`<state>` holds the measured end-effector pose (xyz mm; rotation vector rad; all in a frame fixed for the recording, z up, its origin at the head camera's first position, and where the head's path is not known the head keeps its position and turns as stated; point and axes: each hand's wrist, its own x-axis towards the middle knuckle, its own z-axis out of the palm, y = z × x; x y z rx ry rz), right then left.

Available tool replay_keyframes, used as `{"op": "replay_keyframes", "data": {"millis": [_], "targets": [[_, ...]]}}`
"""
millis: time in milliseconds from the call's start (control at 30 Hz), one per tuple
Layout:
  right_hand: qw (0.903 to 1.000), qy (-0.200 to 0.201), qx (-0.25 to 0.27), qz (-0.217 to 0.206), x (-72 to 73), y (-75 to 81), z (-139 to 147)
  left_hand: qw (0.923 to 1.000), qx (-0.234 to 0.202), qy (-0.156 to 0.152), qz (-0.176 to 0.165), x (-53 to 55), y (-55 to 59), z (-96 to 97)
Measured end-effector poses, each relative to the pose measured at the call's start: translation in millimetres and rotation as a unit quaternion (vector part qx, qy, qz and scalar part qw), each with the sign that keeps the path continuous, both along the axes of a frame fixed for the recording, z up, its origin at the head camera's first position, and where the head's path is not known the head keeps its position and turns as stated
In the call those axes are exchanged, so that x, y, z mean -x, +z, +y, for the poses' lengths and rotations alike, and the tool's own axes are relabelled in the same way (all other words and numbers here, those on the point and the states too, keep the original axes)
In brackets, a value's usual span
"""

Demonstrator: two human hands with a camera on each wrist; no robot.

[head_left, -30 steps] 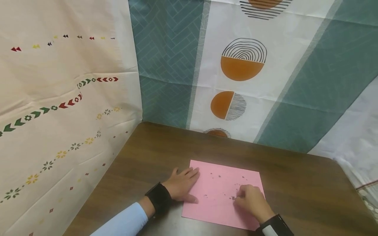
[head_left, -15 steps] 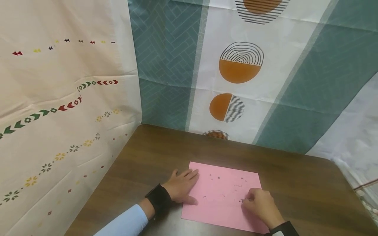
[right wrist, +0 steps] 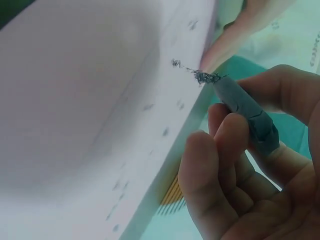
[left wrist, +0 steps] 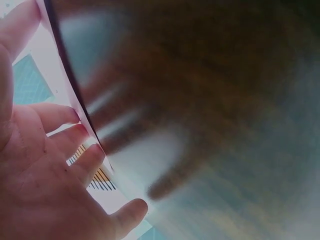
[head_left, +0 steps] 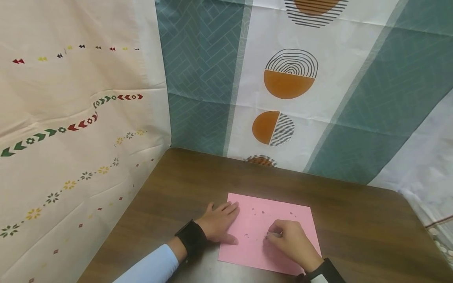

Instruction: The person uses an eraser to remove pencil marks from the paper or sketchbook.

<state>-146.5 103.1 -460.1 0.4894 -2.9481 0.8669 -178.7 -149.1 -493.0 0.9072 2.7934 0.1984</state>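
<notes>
A pink sheet (head_left: pixel 247 251) lies on the table. Across its left edge rests my left hand (head_left: pixel 217 224), fingers spread and straight, thumb lower on the paper. My right hand (head_left: pixel 293 240) is over the sheet's right half and pinches a worn grey eraser (right wrist: pixel 245 107) between thumb and fingers. Dark rubbings (right wrist: pixel 206 77) cling to the eraser's tip, which is at the paper. Small dark crumbs (head_left: pixel 263 212) are scattered over the sheet, some of them hidden behind the right hand. The left wrist view shows the left hand's fingertips along the sheet's edge.
The brown wooden table (head_left: pixel 191 177) extends around the sheet. A cream patterned cloth (head_left: pixel 85 149) hangs along the left side, and a green and white curtain (head_left: pixel 198 78) hangs behind the table.
My right hand first slid right along the sheet, then came back left toward the middle with the eraser, covering crumbs seen before. The left hand stays in place.
</notes>
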Motion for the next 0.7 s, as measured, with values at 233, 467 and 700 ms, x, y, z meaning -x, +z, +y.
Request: {"op": "replay_keyframes", "data": {"millis": [233, 467, 700], "targets": [[0.9981, 0.060, 0.014, -0.009, 2.4, 1.9, -29.2, 1.0000, -0.005, -0.003, 0.004, 0.7, -2.3, -2.9], [0.9897, 0.137, 0.039, -0.018, 1.4, -7.3, -49.5, 0.9998, -0.004, -0.007, 0.018, 2.5, -3.8, -2.4], [0.9871, 0.152, 0.023, -0.048, 1.0, -22.0, -60.3, 0.9997, -0.005, -0.009, 0.021, 2.2, -4.7, -3.4]]}}
